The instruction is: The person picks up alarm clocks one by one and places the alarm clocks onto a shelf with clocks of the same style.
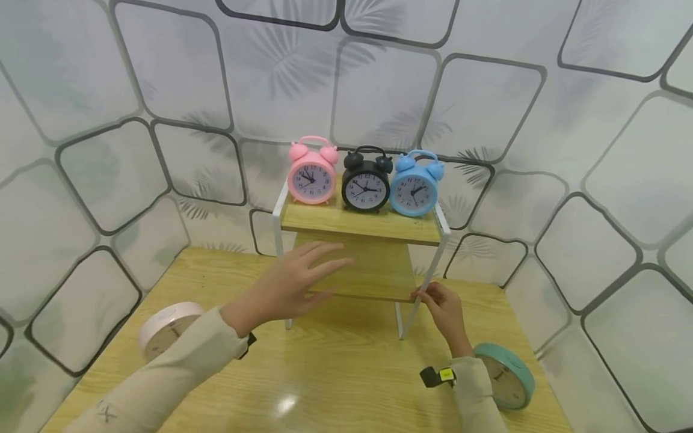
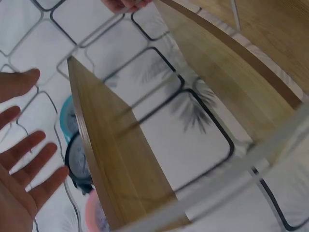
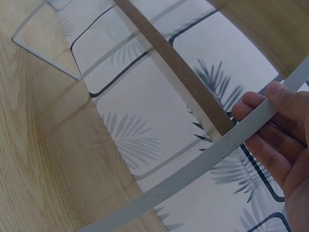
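Observation:
A small two-tier wooden shelf [image 1: 357, 225] with white metal side frames stands on the table. On its top board are a pink alarm clock [image 1: 312, 182], a black alarm clock [image 1: 366, 190] and a blue alarm clock [image 1: 414, 195], side by side. My right hand [image 1: 445, 313] holds the right-hand white frame [image 3: 193, 170] near the lower board's [image 1: 363, 270] edge, thumb on one side and fingers on the other. In front of the shelf's left part hovers my left hand [image 1: 298, 278], fingers spread and holding nothing. The left wrist view shows that hand [image 2: 21, 188] apart from the boards.
A pale pink round clock [image 1: 172, 328] is on the table at the left, partly behind my left sleeve. Beside my right forearm is a green round clock [image 1: 508, 376]. Patterned wall covering [image 1: 390, 90] rises behind the wooden table [image 1: 325, 367] and along both sides.

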`<state>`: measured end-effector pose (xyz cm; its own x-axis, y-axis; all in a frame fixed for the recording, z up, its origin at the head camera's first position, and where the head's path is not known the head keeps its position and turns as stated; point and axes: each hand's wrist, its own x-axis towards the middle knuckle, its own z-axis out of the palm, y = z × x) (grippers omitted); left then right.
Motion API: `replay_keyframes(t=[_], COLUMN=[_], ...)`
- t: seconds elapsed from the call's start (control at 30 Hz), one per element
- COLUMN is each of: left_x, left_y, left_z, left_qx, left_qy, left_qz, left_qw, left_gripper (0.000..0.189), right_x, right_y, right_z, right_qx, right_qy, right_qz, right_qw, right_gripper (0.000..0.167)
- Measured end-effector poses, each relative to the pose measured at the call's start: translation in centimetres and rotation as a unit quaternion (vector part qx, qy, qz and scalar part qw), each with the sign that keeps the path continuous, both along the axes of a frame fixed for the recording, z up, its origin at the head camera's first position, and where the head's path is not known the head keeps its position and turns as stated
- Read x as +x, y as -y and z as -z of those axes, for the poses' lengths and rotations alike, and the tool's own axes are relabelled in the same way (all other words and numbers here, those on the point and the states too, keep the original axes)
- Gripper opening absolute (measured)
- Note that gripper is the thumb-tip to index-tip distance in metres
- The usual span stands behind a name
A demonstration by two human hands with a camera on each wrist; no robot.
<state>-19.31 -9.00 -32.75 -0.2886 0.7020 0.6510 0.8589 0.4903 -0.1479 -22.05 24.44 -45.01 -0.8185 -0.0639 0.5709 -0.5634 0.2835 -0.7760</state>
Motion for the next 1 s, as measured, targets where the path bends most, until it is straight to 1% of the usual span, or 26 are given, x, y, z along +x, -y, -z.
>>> replay_keyframes(t=[0.1, 0.17, 0.2, 0.3, 0.4, 0.53, 0.6, 0.67, 0.8, 0.9, 1.0], left_x=[0.4, 0.7, 0.9, 1.4, 1.8, 2.1, 2.1, 2.1, 2.2, 2.2, 2.1], left_y=[1.9, 3.3, 4.0, 5.9, 7.7, 9.6, 10.5, 11.3, 12.8, 13.9, 14.9], left_z=[0.6, 1.1, 1.3, 1.9, 2.1, 2.3, 2.5, 2.9, 4.3, 5.9, 7.5], left_qx=[-0.001, 0.004, 0.007, 0.023, 0.044, 0.08, 0.096, 0.106, 0.117, 0.118, 0.118], left_qy=[0.014, 0.029, 0.034, 0.042, 0.026, -0.012, -0.025, -0.029, -0.009, 0.001, 0.005], left_qz=[0.021, 0.025, 0.021, -0.001, -0.028, -0.06, -0.079, -0.098, -0.131, -0.159, -0.174], left_qw=[0.9997, 0.9993, 0.9992, 0.9988, 0.9983, 0.9949, 0.9919, 0.9891, 0.9844, 0.9803, 0.9776], left_gripper=[0.053, 0.047, 0.044, 0.043, 0.045, 0.049, 0.05, 0.051, 0.055, 0.057, 0.059], right_x=[0.1, 0.1, 0.0, -0.6, -1.3, -1.4, -1.4, -1.4, -1.4, -1.1, -0.5], right_y=[0.1, 0.1, 0.0, -0.4, -0.9, -0.9, -0.8, -0.8, -0.9, -0.7, -0.3], right_z=[-0.1, -0.1, 0.1, 1.1, 2.0, 2.2, 2.1, 2.1, 2.1, 1.7, 0.8], right_qx=[0.0, 0.002, 0.003, 0.006, 0.002, 0.002, 0.001, 0.0, 0.002, 0.008, 0.011], right_qy=[0.008, 0.006, 0.006, -0.005, -0.004, -0.002, -0.006, -0.01, -0.013, -0.016, -0.02], right_qz=[0.002, 0.003, 0.004, 0.007, 0.013, 0.02, 0.021, 0.017, 0.012, 0.008, 0.001], right_qw=[1.0, 1.0, 1.0, 0.9999, 0.9999, 0.9998, 0.9998, 0.9998, 0.9998, 0.9998, 0.9997], right_gripper=[0.005, 0.004, 0.004, 0.004, 0.004, 0.004, 0.004, 0.004, 0.004, 0.005, 0.004])
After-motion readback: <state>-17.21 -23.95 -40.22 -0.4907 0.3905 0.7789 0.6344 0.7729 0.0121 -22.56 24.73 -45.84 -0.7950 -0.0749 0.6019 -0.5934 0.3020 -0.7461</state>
